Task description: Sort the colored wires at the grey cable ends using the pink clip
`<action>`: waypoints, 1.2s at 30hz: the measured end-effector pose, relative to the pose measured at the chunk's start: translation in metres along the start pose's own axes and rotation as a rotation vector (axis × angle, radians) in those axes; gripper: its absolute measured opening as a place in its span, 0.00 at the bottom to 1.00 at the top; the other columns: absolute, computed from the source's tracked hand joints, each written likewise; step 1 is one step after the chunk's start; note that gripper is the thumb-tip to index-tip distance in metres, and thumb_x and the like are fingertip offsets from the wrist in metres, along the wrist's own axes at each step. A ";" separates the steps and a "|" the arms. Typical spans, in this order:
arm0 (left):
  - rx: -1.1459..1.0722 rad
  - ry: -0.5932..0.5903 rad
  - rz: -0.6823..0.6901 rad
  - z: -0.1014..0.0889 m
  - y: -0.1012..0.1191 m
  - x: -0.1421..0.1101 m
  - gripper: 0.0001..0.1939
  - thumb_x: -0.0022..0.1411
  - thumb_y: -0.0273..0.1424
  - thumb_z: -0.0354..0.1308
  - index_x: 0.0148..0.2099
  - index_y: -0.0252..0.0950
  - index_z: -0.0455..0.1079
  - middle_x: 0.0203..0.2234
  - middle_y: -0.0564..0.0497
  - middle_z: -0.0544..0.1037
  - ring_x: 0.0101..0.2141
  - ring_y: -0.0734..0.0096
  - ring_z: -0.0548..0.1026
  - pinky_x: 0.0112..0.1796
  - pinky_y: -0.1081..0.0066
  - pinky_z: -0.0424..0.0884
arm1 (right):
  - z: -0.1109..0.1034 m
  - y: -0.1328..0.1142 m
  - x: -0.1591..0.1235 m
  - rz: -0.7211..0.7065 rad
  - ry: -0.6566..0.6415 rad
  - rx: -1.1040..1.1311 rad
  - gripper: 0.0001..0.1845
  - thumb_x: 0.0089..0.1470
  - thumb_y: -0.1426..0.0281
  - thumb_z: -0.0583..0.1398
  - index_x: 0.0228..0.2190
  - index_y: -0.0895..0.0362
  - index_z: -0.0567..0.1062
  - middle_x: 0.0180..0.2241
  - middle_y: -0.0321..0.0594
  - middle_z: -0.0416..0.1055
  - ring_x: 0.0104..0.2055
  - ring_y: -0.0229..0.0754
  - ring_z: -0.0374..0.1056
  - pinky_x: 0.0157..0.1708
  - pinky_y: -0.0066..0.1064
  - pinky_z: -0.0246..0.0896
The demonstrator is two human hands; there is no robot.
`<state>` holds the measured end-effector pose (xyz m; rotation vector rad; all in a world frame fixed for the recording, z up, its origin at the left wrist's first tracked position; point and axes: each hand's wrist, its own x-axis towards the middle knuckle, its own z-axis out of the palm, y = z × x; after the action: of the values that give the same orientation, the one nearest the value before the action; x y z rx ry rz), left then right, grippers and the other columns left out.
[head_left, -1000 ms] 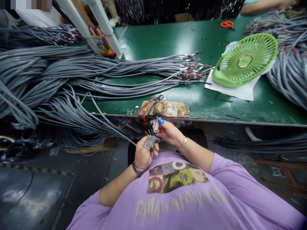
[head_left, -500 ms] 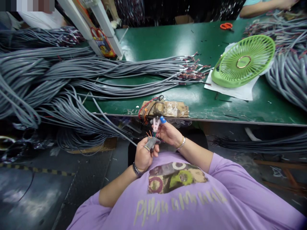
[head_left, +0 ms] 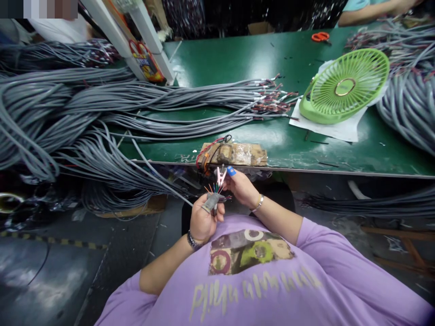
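Note:
My left hand [head_left: 203, 220] is closed round the end of a grey cable [head_left: 171, 191]. Grey wrapping covers its thumb. Thin coloured wires [head_left: 214, 187] fan out from the cable's end, orange, green, blue and red among them. My right hand [head_left: 244, 190], with blue wrapping on its thumb tip, is closed at a pale pink V-shaped clip [head_left: 221, 176] just above the wires. Its inner fingers are partly hidden. Beyond the clip, a small motor-like part with red and black leads sits on a wooden block [head_left: 249, 155] at the bench edge.
Bundles of grey cable [head_left: 152, 99] lie across the green bench [head_left: 210, 59] on the left. A green fan [head_left: 346, 86] stands on white paper at the right, near more coiled cable [head_left: 408, 113]. Orange-handled scissors [head_left: 320, 37] lie farther back. A co-worker's arm [head_left: 367, 14] shows top right.
My left hand has shifted slightly down and left, away from the clip. The wires have come apart from it and fan out more clearly. My right hand has hardly moved.

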<state>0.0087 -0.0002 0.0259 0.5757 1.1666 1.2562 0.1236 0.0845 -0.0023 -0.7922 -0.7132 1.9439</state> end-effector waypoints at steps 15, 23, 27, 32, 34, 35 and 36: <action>0.012 0.010 -0.031 0.000 -0.002 0.005 0.16 0.50 0.42 0.64 0.30 0.34 0.67 0.14 0.56 0.72 0.10 0.80 0.65 0.12 0.81 0.53 | 0.004 0.006 0.013 0.118 -0.002 0.216 0.17 0.53 0.57 0.63 0.30 0.59 0.78 0.25 0.38 0.73 0.26 0.33 0.65 0.25 0.22 0.60; 0.050 0.015 -0.006 -0.002 -0.004 0.003 0.18 0.50 0.44 0.64 0.30 0.34 0.67 0.14 0.55 0.73 0.11 0.80 0.66 0.12 0.80 0.54 | 0.004 0.006 0.010 0.160 -0.011 0.200 0.23 0.53 0.51 0.60 0.33 0.59 0.77 0.27 0.39 0.73 0.27 0.34 0.65 0.25 0.24 0.59; 0.114 -0.004 0.073 -0.006 -0.006 -0.002 0.18 0.53 0.45 0.62 0.28 0.34 0.68 0.15 0.54 0.73 0.11 0.80 0.66 0.13 0.79 0.55 | 0.005 0.003 0.007 0.223 -0.008 0.220 0.25 0.55 0.47 0.56 0.33 0.57 0.76 0.27 0.39 0.73 0.26 0.34 0.63 0.25 0.24 0.57; 0.096 0.003 0.107 -0.010 -0.008 -0.004 0.16 0.54 0.43 0.62 0.28 0.34 0.69 0.16 0.54 0.74 0.12 0.80 0.67 0.13 0.79 0.57 | 0.006 -0.004 0.004 0.257 -0.045 0.208 0.24 0.58 0.50 0.54 0.33 0.57 0.76 0.29 0.40 0.74 0.26 0.35 0.64 0.26 0.25 0.58; 0.072 0.016 0.094 -0.008 -0.007 -0.004 0.15 0.53 0.43 0.62 0.29 0.34 0.69 0.16 0.55 0.73 0.11 0.80 0.67 0.13 0.79 0.57 | 0.007 -0.005 0.004 0.238 -0.048 0.187 0.19 0.58 0.55 0.56 0.33 0.58 0.76 0.29 0.40 0.74 0.27 0.35 0.65 0.26 0.24 0.58; 0.063 0.019 0.088 -0.007 -0.006 -0.003 0.15 0.53 0.43 0.63 0.29 0.34 0.69 0.15 0.55 0.73 0.11 0.80 0.66 0.13 0.79 0.57 | 0.007 -0.005 0.004 0.218 -0.048 0.174 0.17 0.58 0.57 0.57 0.33 0.58 0.76 0.29 0.40 0.74 0.27 0.34 0.65 0.25 0.24 0.58; 0.055 0.019 0.085 -0.006 -0.005 -0.003 0.16 0.53 0.43 0.63 0.29 0.34 0.69 0.15 0.55 0.73 0.11 0.80 0.66 0.13 0.79 0.57 | 0.007 -0.004 0.004 0.194 -0.047 0.160 0.16 0.58 0.58 0.58 0.33 0.58 0.77 0.29 0.40 0.74 0.27 0.34 0.65 0.25 0.24 0.58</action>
<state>0.0059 -0.0053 0.0209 0.6612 1.2067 1.3073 0.1194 0.0885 0.0041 -0.7411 -0.5156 2.1709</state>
